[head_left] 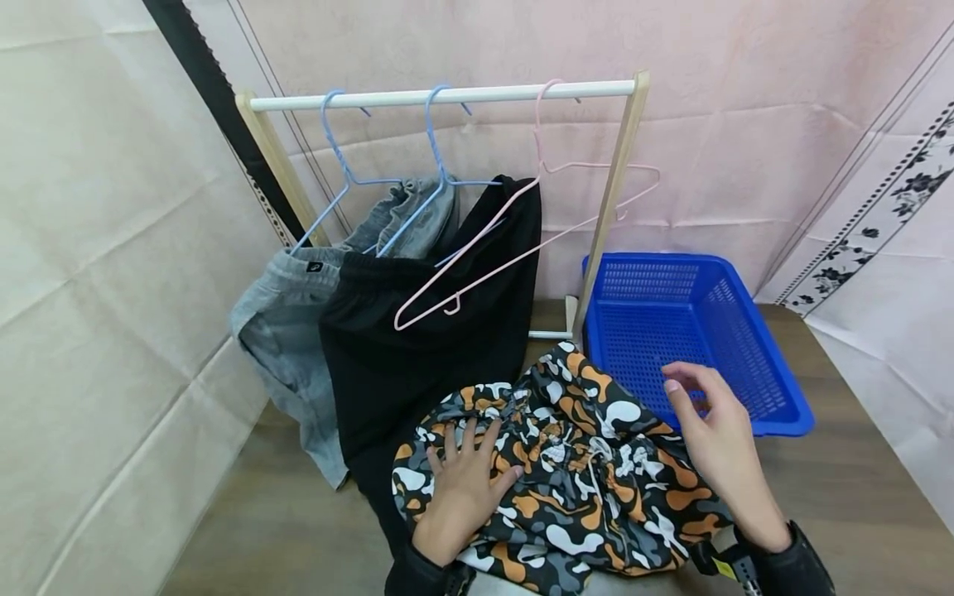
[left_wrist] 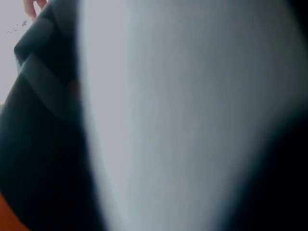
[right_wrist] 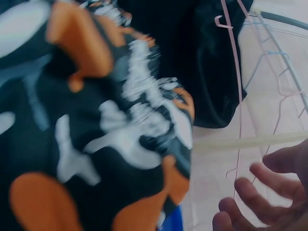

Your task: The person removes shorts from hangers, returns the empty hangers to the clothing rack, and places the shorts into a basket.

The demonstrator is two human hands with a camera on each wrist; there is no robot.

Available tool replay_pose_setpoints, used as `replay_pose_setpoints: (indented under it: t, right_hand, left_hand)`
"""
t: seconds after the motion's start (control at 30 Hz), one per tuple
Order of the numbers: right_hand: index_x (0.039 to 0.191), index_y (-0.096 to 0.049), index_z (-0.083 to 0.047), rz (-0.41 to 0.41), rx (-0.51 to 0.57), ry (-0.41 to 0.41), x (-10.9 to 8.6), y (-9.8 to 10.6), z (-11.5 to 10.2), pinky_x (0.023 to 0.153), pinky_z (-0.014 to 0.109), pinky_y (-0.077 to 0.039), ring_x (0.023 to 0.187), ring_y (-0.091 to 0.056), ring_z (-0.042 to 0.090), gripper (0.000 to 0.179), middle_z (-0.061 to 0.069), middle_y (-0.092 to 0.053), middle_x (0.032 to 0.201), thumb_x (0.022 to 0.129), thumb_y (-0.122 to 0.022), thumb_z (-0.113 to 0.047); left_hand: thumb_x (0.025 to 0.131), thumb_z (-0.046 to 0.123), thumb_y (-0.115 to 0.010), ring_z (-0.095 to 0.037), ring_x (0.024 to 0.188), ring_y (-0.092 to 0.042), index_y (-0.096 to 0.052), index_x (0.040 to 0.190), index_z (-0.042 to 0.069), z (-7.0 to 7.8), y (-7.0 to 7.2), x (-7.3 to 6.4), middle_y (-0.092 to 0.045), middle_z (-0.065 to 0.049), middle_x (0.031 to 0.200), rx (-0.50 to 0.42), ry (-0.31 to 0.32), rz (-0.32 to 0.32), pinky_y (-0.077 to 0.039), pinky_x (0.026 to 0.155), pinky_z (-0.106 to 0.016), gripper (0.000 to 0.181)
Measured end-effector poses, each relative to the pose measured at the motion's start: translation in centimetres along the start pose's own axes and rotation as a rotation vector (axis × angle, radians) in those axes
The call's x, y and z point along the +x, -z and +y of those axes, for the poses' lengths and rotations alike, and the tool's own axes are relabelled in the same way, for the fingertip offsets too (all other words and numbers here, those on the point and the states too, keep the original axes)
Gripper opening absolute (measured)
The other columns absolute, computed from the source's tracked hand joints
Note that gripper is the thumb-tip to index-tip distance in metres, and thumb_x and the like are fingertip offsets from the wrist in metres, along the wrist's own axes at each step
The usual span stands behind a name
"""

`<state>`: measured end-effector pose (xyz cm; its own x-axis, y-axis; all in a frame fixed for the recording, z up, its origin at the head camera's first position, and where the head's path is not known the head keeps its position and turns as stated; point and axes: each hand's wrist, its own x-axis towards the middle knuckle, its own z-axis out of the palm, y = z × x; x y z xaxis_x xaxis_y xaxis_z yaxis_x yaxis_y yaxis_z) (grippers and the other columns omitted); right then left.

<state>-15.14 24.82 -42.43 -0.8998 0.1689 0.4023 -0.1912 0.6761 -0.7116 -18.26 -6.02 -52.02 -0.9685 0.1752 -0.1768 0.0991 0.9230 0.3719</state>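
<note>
Drawstring shorts (head_left: pixel 566 472) patterned in black, orange, white and grey lie bunched at the front. My left hand (head_left: pixel 465 492) rests on their left part with its fingers spread. My right hand (head_left: pixel 708 422) hovers at their right edge, before the basket, fingers loosely bent and holding nothing; its fingers (right_wrist: pixel 260 195) also show in the right wrist view. Behind the shorts, a bare pink hanger (head_left: pixel 477 290) hangs from the rack's rod (head_left: pixel 492 95). Blurred cloth (left_wrist: pixel 183 115) fills most of the left wrist view, hiding the left hand there.
Black shorts (head_left: pixel 417 331) and grey-blue denim shorts (head_left: pixel 279 302) hang on blue hangers (head_left: pixel 436 136) at the left. A blue plastic basket (head_left: pixel 760 364) stands at the right, beside the rack's wooden leg (head_left: pixel 611 199). Pale cloth (head_left: pixel 745 124) covers the walls.
</note>
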Motion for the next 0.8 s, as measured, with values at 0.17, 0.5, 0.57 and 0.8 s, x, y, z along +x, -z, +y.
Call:
replay_pose_setpoints:
  t: [0.17,0.5,0.57,0.8]
  right_hand:
    - [0.132,-0.070,-0.006,0.001,-0.106,0.149,-1.1,-0.7,0.7,0.085,0.035,-0.045,0.108,-0.061,0.030,0.028,0.018,-0.067,0.127,0.105,-0.064,-0.004]
    - [0.138,-0.065,-0.005,-0.068,-0.337,0.113,-5.8,-2.7,1.5,0.081,0.066,-0.041,0.112,-0.055,0.047,0.045,0.023,-0.059,0.136,0.097,-0.078,-0.016]
    - [0.141,-0.062,-0.007,-0.097,-0.399,0.104,-6.4,-3.1,1.4,0.080,0.069,-0.041,0.116,-0.053,0.051,0.053,0.023,-0.055,0.141,0.096,-0.080,-0.026]
    - [0.155,-0.046,-0.010,-0.230,-0.537,-0.051,-7.9,-4.3,0.3,0.086,0.085,-0.036,0.127,-0.044,0.063,0.091,0.028,-0.040,0.152,0.089,-0.075,-0.066]
  left_hand:
    - [0.097,0.066,-0.065,-0.056,0.155,-0.018,-0.039,0.164,0.031,0.2,0.2,0.2,-0.033,-0.019,0.168,-0.014,-0.002,0.014,-0.016,0.114,-0.083,0.079]
    - [0.095,0.054,-0.074,-0.054,0.154,-0.024,-0.044,0.160,0.029,0.4,0.0,-0.5,-0.036,-0.019,0.166,-0.044,0.026,0.026,-0.019,0.113,-0.082,0.076]
    - [0.095,0.050,-0.076,-0.054,0.153,-0.027,-0.046,0.159,0.028,0.4,0.0,-0.7,-0.039,-0.019,0.163,-0.049,0.035,0.039,-0.022,0.113,-0.081,0.074]
    - [0.097,0.035,-0.078,-0.053,0.148,-0.036,-0.057,0.152,0.027,0.5,0.6,-0.9,-0.047,-0.019,0.156,-0.060,0.031,0.082,-0.030,0.110,-0.079,0.060]
